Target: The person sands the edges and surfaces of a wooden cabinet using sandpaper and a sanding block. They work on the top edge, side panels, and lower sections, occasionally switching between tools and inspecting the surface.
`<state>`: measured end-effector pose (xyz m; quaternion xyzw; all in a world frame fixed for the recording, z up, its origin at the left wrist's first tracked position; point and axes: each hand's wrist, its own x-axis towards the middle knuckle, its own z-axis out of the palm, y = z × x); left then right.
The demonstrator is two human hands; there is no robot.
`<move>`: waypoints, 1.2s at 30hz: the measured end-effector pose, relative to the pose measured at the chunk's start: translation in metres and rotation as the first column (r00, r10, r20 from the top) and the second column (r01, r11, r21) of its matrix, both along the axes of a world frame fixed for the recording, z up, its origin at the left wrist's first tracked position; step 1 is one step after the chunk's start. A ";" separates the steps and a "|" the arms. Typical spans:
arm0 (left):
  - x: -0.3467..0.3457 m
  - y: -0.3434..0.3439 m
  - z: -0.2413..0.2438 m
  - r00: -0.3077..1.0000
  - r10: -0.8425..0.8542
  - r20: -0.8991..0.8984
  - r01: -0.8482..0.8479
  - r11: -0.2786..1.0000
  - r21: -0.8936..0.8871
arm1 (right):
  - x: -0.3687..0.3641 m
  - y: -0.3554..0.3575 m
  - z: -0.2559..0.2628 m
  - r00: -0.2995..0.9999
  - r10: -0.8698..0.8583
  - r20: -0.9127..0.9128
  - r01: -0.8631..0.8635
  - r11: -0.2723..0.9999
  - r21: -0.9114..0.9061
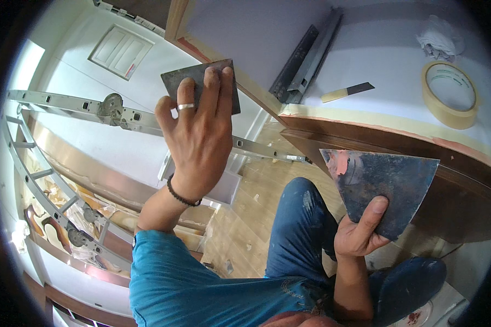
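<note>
My left hand (202,126), raised at the upper middle, grips a dark rectangular metal scraper blade (172,81). Three fingers lie on its near face; the thumb is hidden. The blade's right side overlaps the taped wooden edge of a cabinet panel (200,51); contact cannot be made out. On the right, my right hand (358,239) pinches a wide, tapering metal putty blade (386,180), thumb on top. A dab of pink filler (342,162) sits at that blade's upper left corner. Behind it runs the cabinet's brown wooden front edge (376,131), with masking tape and pink filler along it.
On the cabinet's white surface lie a masking tape roll (427,96), a small blade with a taped end (347,92), dark metal rails (302,69) and crumpled white plastic (440,39). An aluminium folding ladder (69,100) stands left. Debris dots the tiled floor (245,229).
</note>
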<state>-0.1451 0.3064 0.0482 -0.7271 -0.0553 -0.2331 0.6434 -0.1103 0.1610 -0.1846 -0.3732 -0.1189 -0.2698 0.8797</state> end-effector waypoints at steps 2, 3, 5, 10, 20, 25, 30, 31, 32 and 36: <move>0.004 0.010 0.000 1.000 0.024 -0.004 -0.024 1.000 0.013 | 0.000 0.000 0.004 1.000 0.022 0.009 -0.022 1.000 0.021; 0.001 0.014 -0.005 0.999 0.035 -0.008 -0.035 0.999 0.032 | 0.000 0.000 0.006 0.999 0.034 0.013 -0.035 0.999 0.032; -0.008 0.018 -0.014 0.998 0.056 -0.012 -0.055 0.996 0.069 | -0.001 0.001 0.005 0.999 0.034 0.032 -0.035 0.999 0.039; -0.019 -0.008 -0.009 1.000 -0.002 -0.002 0.002 1.000 -0.030 | 0.001 -0.002 0.004 0.999 -0.003 0.036 0.005 0.999 -0.052; 0.019 -0.007 0.012 1.000 -0.010 -0.012 0.011 0.994 0.112 | -0.002 -0.002 -0.013 0.998 0.056 -0.040 -0.054 0.997 0.046; 0.000 -0.019 -0.018 0.988 0.049 -0.149 -0.049 0.999 0.001 | 0.002 -0.001 0.002 0.998 0.039 0.056 -0.041 0.998 0.042; -0.003 -0.004 -0.022 0.995 0.009 -0.099 -0.010 1.000 -0.012 | 0.004 -0.002 0.013 0.995 0.017 0.098 -0.027 0.995 0.098; -0.003 0.004 -0.024 0.997 0.012 -0.078 -0.011 1.000 0.012 | 0.004 -0.001 0.014 0.994 0.017 0.105 -0.028 0.994 0.104; -0.007 0.010 -0.028 0.996 0.027 -0.089 -0.024 0.999 0.030 | 0.004 -0.001 0.015 0.994 0.020 0.107 -0.031 0.994 0.102; -0.028 0.005 -0.038 0.990 0.066 -0.124 -0.066 0.998 0.004 | 0.000 0.003 0.011 0.997 0.019 0.081 -0.027 0.995 0.098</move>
